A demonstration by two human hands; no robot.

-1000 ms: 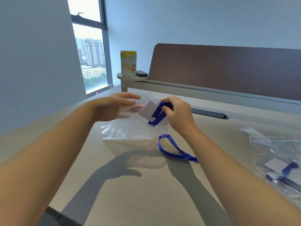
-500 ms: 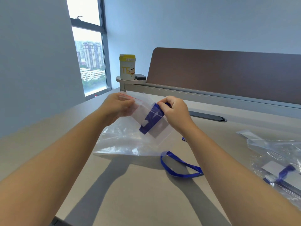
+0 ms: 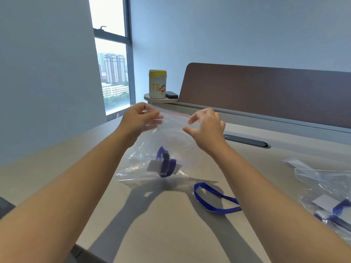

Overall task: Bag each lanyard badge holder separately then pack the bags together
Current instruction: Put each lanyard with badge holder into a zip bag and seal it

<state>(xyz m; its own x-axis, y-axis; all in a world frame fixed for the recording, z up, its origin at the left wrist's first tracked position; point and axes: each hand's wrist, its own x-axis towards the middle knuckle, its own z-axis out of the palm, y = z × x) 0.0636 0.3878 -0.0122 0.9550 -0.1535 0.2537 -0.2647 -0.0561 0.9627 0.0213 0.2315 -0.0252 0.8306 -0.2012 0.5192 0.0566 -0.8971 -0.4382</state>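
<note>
My left hand (image 3: 139, 118) pinches the top left corner of a clear zip bag (image 3: 171, 141) with a red seal line, holding it upright above the table. Inside, near the bottom, lies a badge holder with a bunched blue lanyard (image 3: 164, 166). My right hand (image 3: 206, 128) hovers at the bag's top right edge with its fingers apart, nothing visibly pinched. A second blue lanyard loop (image 3: 214, 199) lies on the table just right of the bag, its far end hidden behind my right forearm.
Clear bags holding badge holders with blue lanyards (image 3: 330, 204) lie at the right edge of the beige table (image 3: 171, 234). A yellow-lidded canister (image 3: 157, 84) and a dark small object stand on a round shelf behind. A brown divider panel (image 3: 266, 92) runs along the back.
My right hand has let go of the badge holder, which dropped to the bottom of the bag. Both hands have risen with the bag's mouth, and my right fingers have spread.
</note>
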